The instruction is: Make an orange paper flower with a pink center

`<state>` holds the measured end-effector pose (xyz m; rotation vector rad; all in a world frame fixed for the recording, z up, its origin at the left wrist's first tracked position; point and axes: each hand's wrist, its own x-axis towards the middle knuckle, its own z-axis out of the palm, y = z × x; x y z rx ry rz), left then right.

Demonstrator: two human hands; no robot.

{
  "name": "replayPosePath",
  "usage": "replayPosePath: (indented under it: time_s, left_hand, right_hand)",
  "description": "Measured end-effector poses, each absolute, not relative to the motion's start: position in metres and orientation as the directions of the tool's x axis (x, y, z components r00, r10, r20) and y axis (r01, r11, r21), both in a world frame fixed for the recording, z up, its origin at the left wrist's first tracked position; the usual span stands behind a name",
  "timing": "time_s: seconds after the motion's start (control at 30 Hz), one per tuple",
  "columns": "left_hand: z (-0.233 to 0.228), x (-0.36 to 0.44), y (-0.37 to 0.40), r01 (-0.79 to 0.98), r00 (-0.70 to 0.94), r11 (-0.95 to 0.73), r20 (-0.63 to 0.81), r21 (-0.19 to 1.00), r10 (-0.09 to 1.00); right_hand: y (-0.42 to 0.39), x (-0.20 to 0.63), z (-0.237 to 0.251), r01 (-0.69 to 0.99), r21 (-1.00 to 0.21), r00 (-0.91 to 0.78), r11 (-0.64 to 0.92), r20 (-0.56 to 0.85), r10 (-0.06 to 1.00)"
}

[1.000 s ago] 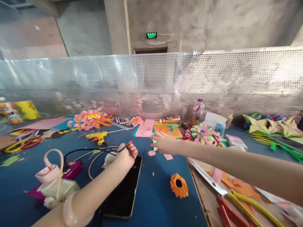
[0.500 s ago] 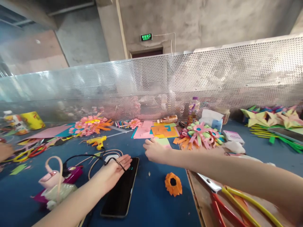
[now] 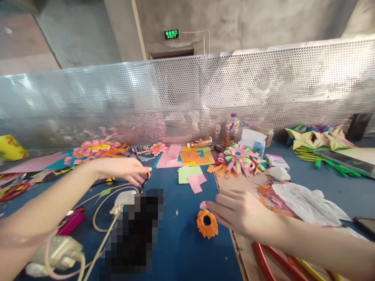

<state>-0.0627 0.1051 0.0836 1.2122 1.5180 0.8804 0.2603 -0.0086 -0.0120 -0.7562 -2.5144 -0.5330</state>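
My left hand [image 3: 125, 170] reaches over the left of the table, palm down, fingers bent around a thin black cord [image 3: 144, 181]. Below it lie a white plug [image 3: 124, 201] and pale cables. A scrap of yellow, perhaps the glue gun, peeks out behind the wrist. My right hand [image 3: 238, 210] is beside an orange folded-paper flower [image 3: 207, 229] with a dark centre. Its fingers are together, with a small pink piece [image 3: 203, 205], seemingly paper, at their tips. A green paper square [image 3: 187, 174] and a notched pink paper [image 3: 197, 183] lie beyond.
Pink and orange paper flowers [image 3: 238, 158] stand at the back near a drink bottle [image 3: 232, 130]. Red-handled scissors [image 3: 263, 259] lie under my right forearm. A blurred-out dark area [image 3: 131, 238] covers the phone's place. A perforated metal panel [image 3: 187, 93] closes off the back.
My left hand has lifted away from the phone and turned palm down, the cord moving with it. My right hand has drawn back from the papers to beside the orange flower. The view has shifted right.
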Motion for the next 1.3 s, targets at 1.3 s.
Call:
replayPosePath:
  time_s: [1.3]
  left_hand:
    - [-0.037, 0.043, -0.007, 0.642, 0.567, -0.51, 0.094, 0.572, 0.819]
  right_hand:
    - [-0.032, 0.26, -0.055, 0.692, 0.263, -0.68, 0.672, 0.55, 0.485]
